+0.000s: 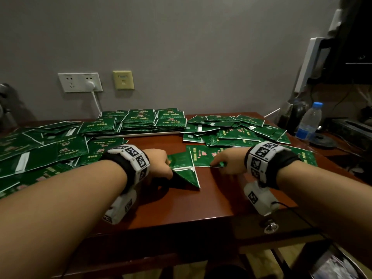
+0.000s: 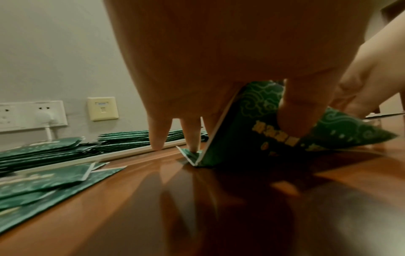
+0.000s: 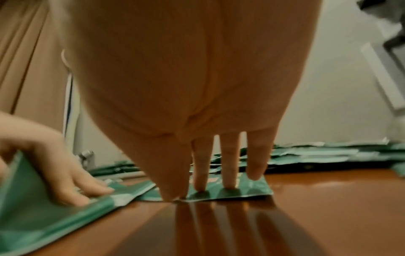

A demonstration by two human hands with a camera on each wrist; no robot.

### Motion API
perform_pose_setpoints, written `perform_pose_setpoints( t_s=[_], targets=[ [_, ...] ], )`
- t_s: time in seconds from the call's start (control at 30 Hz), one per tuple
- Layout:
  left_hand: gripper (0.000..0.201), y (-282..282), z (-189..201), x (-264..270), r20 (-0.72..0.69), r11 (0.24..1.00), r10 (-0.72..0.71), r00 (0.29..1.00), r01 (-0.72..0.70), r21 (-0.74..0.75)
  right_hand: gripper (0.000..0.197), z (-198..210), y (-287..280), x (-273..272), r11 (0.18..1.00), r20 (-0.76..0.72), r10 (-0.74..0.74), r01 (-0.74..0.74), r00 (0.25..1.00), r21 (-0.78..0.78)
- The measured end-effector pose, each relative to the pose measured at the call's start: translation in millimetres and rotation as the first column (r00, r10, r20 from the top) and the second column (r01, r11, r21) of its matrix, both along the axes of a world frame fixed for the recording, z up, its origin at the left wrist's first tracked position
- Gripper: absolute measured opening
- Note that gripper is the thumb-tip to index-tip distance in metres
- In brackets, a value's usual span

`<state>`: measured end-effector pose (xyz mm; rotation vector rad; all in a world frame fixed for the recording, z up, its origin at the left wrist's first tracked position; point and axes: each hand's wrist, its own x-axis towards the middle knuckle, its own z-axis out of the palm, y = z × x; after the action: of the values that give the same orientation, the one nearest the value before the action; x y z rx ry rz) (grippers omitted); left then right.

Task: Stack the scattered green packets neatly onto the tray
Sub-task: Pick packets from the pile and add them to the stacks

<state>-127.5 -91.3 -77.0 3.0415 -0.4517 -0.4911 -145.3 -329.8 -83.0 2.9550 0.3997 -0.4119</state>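
Observation:
At the table's middle my left hand (image 1: 162,164) pinches a green packet (image 1: 186,171) between thumb and fingers, and the packet stands tilted on one corner. The left wrist view shows the thumb (image 2: 293,117) on its printed face (image 2: 241,131). My right hand (image 1: 222,162) lies beside it with straight fingers pressing on a flat packet (image 3: 245,191), the thumb tip at that packet's near edge. A white tray (image 1: 141,134) at the back holds neat stacks of packets (image 1: 153,120). Loose packets are scattered on the left (image 1: 40,152) and on the right (image 1: 237,130).
A water bottle (image 1: 310,119) and a dark jug (image 1: 296,115) stand at the table's right end, with cables behind. Wall sockets (image 1: 80,82) with a white plug and cord sit above the tray's left end. Bare wood (image 1: 181,208) runs from my hands to the front edge.

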Motion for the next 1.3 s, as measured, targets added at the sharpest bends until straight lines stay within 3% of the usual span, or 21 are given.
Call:
perform_pose_setpoints(
  t_s=[0.1, 0.2, 0.27, 0.37, 0.53, 0.63, 0.7, 0.77, 0.9, 1.0, 1.1, 1.17, 1.3],
  targets=[
    [0.048, 13.5, -1.6, 0.5, 0.022, 1.000, -0.008, 1.000, 0.008, 0.026, 0.036, 4.9, 10.5, -3.3, 0.992, 0.002, -0.002, 0.002, 1.000, 0.127],
    [0.046, 25.3, 2.9, -3.2, 0.036, 0.999, -0.039, 0.999, 0.038, 0.021, 0.033, 2.5, 18.9, 3.1, 0.979, 0.063, -0.099, 0.086, 0.993, 0.183],
    [0.040, 29.1, 7.6, -6.5, 0.043, 0.998, -0.061, 0.997, 0.061, -0.008, 0.047, -0.1, 26.3, 11.3, 0.979, 0.079, -0.186, 0.179, 0.979, 0.096],
    [0.050, 26.3, 10.2, -7.2, 0.067, 0.990, -0.142, 0.988, 0.143, -0.008, 0.068, -5.4, 38.9, 27.6, 0.962, 0.054, -0.272, 0.274, 0.961, -0.022],
    [0.040, 14.7, 3.4, -1.1, 0.095, 0.973, -0.229, 0.969, 0.232, -0.019, 0.088, -19.1, 63.4, 58.7, 0.948, 0.039, -0.310, 0.312, 0.950, -0.065],
    [0.026, 17.5, 4.9, 5.0, 0.129, 0.982, -0.180, 0.975, 0.187, -0.039, 0.083, -19.0, 66.3, 64.4, 0.953, 0.052, -0.283, 0.287, 0.958, -0.096],
    [0.021, 23.4, 8.4, 10.5, 0.136, 0.989, -0.132, 0.982, 0.140, -0.051, 0.059, -16.2, 62.5, 65.7, 0.966, 0.028, -0.256, 0.257, 0.966, -0.019],
    [0.018, 30.6, 12.2, 15.5, 0.131, 0.995, -0.084, 0.988, 0.091, -0.047, 0.051, -13.8, 58.0, 68.7, 0.968, 0.058, -0.252, 0.252, 0.966, -0.004],
    [0.010, 44.8, 15.1, 22.4, 0.120, 0.998, 0.040, 0.992, -0.034, -0.047, 0.072, -12.9, 59.0, 74.1, 0.954, 0.082, -0.258, 0.267, 0.963, -0.134],
    [0.015, 50.2, 14.0, 24.4, 0.115, 0.993, 0.111, 0.987, -0.107, -0.045, 0.068, -7.4, 59.0, 73.9, 0.969, 0.061, -0.226, 0.231, 0.972, -0.086],
    [0.021, 52.6, 10.8, 25.9, 0.117, 0.986, 0.166, 0.979, -0.167, -0.002, 0.089, -10.1, 65.2, 75.1, 0.968, 0.026, -0.247, 0.248, 0.969, -0.039],
    [0.013, 52.2, 10.7, 25.5, 0.133, 0.980, 0.197, 0.971, -0.198, -0.004, 0.103, -15.3, 71.4, 77.9, 0.969, 0.035, -0.238, 0.240, 0.971, -0.058],
    [0.023, 46.6, 10.7, 20.7, 0.218, 0.983, 0.183, 0.959, -0.186, -0.007, 0.087, -13.3, 76.9, 82.9, 0.964, 0.038, -0.230, 0.233, 0.972, -0.126]
  ],
)
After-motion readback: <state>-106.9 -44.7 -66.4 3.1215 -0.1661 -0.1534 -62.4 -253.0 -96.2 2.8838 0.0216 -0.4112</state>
